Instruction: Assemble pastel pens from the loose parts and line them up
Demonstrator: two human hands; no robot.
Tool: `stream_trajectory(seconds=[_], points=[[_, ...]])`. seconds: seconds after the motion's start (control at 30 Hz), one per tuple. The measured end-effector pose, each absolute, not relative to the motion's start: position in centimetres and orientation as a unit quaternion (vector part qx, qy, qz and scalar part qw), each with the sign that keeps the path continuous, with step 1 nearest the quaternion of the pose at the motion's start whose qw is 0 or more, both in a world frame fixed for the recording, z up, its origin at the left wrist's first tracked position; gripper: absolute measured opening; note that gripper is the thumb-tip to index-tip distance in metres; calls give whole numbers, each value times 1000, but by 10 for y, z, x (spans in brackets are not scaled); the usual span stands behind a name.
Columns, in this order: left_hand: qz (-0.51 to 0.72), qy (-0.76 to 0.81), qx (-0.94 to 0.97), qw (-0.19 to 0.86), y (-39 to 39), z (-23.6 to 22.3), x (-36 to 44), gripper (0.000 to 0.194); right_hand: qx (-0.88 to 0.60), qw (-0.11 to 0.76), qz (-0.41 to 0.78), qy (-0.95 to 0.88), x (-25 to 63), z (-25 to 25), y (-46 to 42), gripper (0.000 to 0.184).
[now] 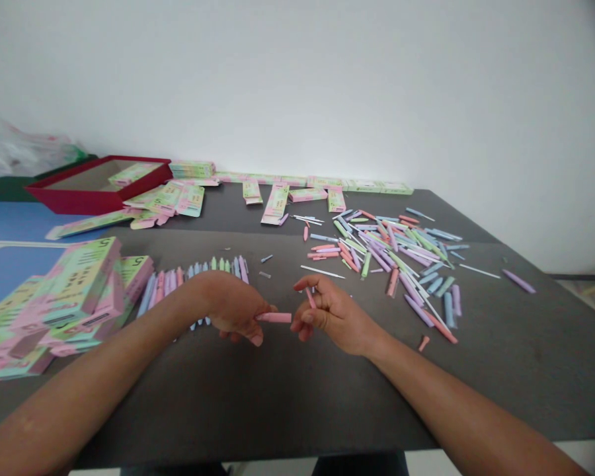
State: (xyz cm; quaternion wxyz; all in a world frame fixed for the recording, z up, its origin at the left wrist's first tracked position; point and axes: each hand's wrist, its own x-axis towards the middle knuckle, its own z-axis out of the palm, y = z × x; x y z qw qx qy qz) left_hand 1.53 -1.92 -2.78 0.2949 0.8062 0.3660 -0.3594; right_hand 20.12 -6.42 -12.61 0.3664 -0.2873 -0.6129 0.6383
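Note:
My left hand (235,305) is closed around a pink pen barrel (277,318) that points right, over the middle of the dark table. Just right of its end, my right hand (337,316) pinches a small slim pink pen part (311,299) between thumb and fingers. The barrel and this part are apart. Behind my left wrist lies a row of assembled-looking pens (166,283) in blue, pink, purple and green, partly hidden by the hand. To the right spreads a loose heap of pastel pen parts (377,248) with thin white refills (322,272) among them.
Printed pastel boxes (74,284) are piled at the left. Behind them are flattened cartons (171,198) and a red tray (74,198). More boxes (377,187) line the wall. A small pink piece (423,342) and a purple barrel (518,281) lie at the right.

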Motion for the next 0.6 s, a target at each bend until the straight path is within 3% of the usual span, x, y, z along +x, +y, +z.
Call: stream_trajectory(seconds=[0.13, 0.33, 0.6], points=[[-355, 369, 808, 293, -20, -28, 16, 24, -333, 346, 555, -679, 203, -122, -66, 43], [-364, 369, 807, 284, -20, -31, 17, 32, -371, 309, 377, -791, 206, -110, -67, 37], [-373, 367, 812, 260, -23, -31, 19, 33, -381, 302, 326, -810, 207, -109, -67, 35]])
